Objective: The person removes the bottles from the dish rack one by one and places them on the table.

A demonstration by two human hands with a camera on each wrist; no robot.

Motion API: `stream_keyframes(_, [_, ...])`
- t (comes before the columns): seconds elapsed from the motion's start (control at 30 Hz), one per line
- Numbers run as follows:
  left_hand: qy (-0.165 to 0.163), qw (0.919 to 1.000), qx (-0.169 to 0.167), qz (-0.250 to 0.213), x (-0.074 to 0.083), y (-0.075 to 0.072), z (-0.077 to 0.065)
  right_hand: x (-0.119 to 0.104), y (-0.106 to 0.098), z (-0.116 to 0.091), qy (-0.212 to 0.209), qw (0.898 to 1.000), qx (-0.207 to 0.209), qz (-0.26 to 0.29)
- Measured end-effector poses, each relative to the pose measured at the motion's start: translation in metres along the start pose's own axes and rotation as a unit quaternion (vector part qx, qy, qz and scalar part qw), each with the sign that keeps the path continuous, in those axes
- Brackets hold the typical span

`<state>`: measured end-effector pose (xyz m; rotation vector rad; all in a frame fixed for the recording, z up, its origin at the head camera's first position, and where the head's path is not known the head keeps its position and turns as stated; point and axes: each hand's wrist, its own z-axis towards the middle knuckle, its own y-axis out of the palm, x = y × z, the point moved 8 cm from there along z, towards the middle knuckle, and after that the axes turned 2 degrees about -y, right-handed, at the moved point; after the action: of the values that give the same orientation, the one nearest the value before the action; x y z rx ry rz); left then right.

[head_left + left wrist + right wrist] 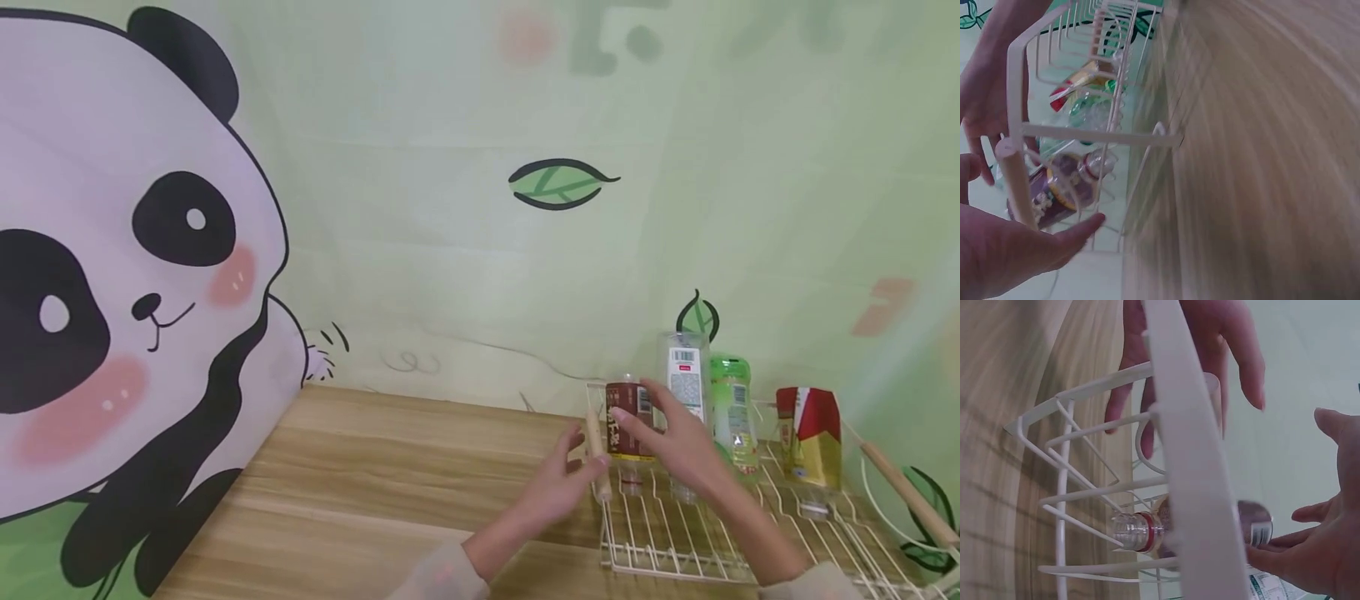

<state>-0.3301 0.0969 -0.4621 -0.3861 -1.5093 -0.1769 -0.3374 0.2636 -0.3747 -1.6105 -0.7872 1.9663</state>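
Note:
A bottle with a dark red label [628, 425] stands cap-down in a white wire rack [675, 575], at its left end. Beside it is my right hand [686, 442], thumb spread across the label in the head view. The right wrist view shows the right hand's fingertips [1257, 557] at the bottle's upturned base, with the thumb held apart. My left hand [558, 487] is at the rack's wooden handle [595, 450], thumb on the near side and fingers loosely bent beyond. In the right wrist view the left hand's fingers hang spread around that handle.
Right of the bottle stand a clear bottle with a white label [686, 383], a green bottle [735, 417] and a red and gold pouch [813, 437], its cap down. Another wooden handle [907, 496] is at the rack's right end. Wood-grain table [360, 483] extends left, before a panda-printed backdrop [420, 208].

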Motion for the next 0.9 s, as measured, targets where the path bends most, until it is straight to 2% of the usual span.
stream_keyframes(0.13, [-0.004,0.9986,-0.007,-0.052,-0.001,0.007,0.003,0.0,0.006,0.001,-0.018,0.999,-0.004,0.031])
stream_keyframes(0.27, [-0.015,0.9959,-0.007,-0.089,-0.005,0.01,0.008,0.002,0.01,0.003,-0.038,0.999,-0.002,0.035])
stream_keyframes(0.47, [-0.026,0.9837,-0.032,-0.175,-0.008,0.016,0.014,0.008,0.012,0.004,-0.043,0.999,0.012,0.023])
stream_keyframes(0.6, [-0.028,0.9814,-0.049,-0.184,-0.008,0.016,0.014,0.011,0.016,0.007,-0.042,0.999,0.019,0.014])
stream_keyframes(0.9, [-0.022,0.9803,-0.065,-0.185,-0.006,0.015,0.014,0.019,0.023,0.008,-0.04,0.996,0.033,-0.071])
